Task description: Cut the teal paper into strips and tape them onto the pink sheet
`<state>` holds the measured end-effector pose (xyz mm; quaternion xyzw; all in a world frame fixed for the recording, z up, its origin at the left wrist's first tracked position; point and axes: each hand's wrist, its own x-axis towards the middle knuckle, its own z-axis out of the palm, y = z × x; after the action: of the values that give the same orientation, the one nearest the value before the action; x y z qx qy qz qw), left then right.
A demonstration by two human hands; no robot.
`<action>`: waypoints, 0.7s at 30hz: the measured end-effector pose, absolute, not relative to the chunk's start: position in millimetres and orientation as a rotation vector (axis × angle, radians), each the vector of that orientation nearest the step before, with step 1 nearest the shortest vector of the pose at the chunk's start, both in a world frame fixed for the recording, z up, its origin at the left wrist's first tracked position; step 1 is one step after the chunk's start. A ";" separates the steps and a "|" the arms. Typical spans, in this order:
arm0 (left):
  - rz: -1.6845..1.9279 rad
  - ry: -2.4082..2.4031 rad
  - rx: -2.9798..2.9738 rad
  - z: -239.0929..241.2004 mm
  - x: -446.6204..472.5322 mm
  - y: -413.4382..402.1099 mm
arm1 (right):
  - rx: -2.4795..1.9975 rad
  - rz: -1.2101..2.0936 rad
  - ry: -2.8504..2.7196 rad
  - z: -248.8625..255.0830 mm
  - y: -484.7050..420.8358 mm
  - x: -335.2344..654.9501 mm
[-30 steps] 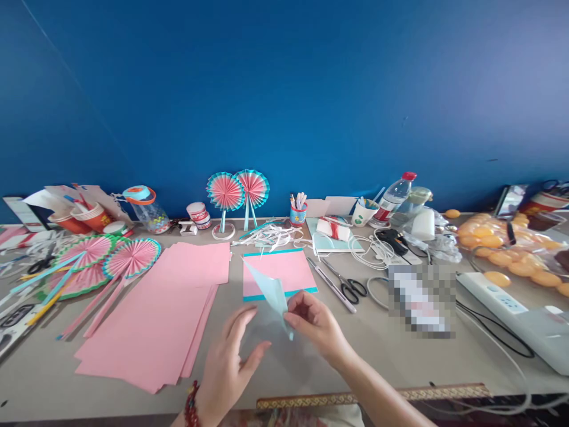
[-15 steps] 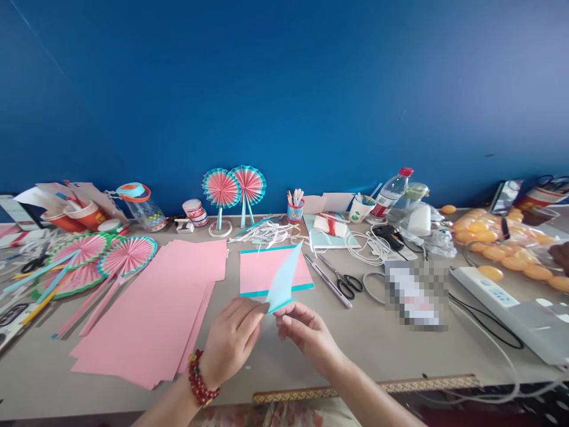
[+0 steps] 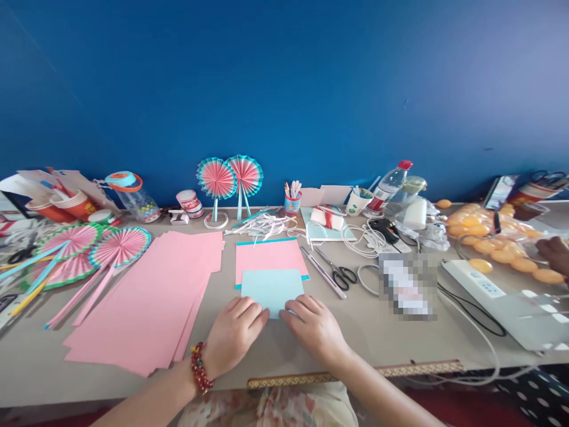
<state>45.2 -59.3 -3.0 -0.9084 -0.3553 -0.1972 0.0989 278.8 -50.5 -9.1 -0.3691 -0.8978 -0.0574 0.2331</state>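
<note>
A light blue sheet of paper (image 3: pixel 272 287) lies flat on the table in front of me and overlaps a pink sheet with turquoise edges (image 3: pixel 269 254). At its near left corner, my left hand (image 3: pixel 237 326) is closed on the edge, fingers curled and thumb pointing inward. My right hand (image 3: pixel 313 326) grips the near right corner in the same way. Both thumbs are close together at the near edge. My fingers hide the corners, and any fold there cannot be made out.
A stack of pink paper (image 3: pixel 146 296) lies left, beside folded paper fans (image 3: pixel 120 246). Scissors (image 3: pixel 342 274) and a slim utility knife (image 3: pixel 323 273) lie right of the sheets. Farther right are a power strip (image 3: pixel 473 279), orange balloons (image 3: pixel 493 237) and another person's hand (image 3: pixel 553 252).
The light blue sheet was raised and tilted between my hands, its turquoise edge showing; now it lies flat. My hands have moved slightly apart along its near edge. Another person's hand has appeared at right.
</note>
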 end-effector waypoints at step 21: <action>-0.773 -1.747 -3.029 -13.5 27.2 -49.0 | -1.326 0.014 -2.805 3.6 -43.9 244.9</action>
<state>27.2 -49.0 -13.5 -0.8255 -0.4760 -0.2108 -0.2181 244.9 -43.9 3.6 -0.4273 -0.9039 0.0045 0.0196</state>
